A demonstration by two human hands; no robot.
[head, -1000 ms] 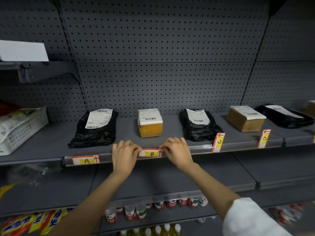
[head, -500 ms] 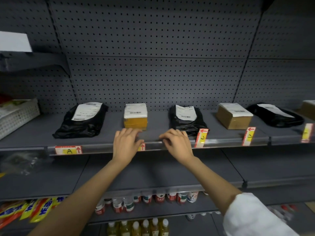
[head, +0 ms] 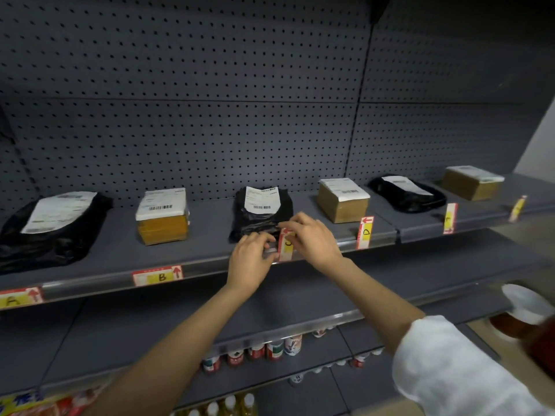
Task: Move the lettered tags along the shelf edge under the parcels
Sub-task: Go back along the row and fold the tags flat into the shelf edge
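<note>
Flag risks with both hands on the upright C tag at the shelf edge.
1. C tag stands upright, unlike flat B tag; twisting it could crease or pop it from the rail.
2. Right hand is close to the black parcel; it may nudge it.
3. Left hand hides the rail, so seating is unclear.

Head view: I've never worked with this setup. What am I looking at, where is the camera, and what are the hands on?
There is no machine, only a person's two bare hands. The one camera sits on the person's head and looks forward and down at a grey shelf with a pegboard back. Parcels stand in a row: black bags and brown boxes. Lettered tags sit on the front edge: A and B lie flat, D stands upright. The left hand and right hand both pinch tag C, upright, below a black bag.
</note>
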